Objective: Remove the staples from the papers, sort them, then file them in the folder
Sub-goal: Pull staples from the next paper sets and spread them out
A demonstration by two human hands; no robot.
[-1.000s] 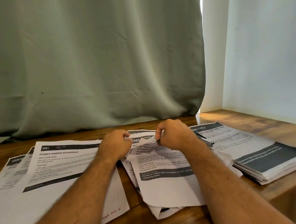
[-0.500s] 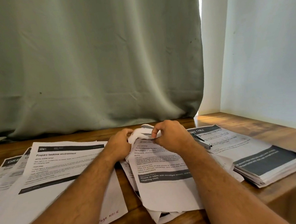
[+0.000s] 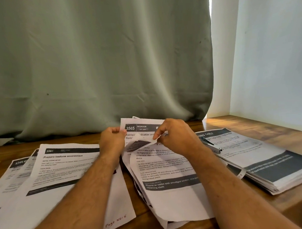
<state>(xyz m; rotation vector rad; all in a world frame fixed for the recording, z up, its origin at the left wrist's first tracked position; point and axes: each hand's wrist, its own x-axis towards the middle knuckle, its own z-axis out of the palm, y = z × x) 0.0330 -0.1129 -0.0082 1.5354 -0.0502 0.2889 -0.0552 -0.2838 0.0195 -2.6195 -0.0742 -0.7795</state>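
Stapled papers (image 3: 167, 168), mid-bench: top sheet's upper corner peeled back, "3565" page exposed beneath. Left hand (image 3: 112, 143) gripped the upper left edge; right hand (image 3: 176, 135) fingers pinched the folded corner.

— What is counted on the brown wooden table (image 3: 253, 124)?
— Two bare hands, left (image 3: 112, 143) and right (image 3: 176, 136); one grey metal staple remover (image 3: 211, 146); three groups of white printed papers: left (image 3: 62, 173), middle (image 3: 169, 193), right (image 3: 273, 168).
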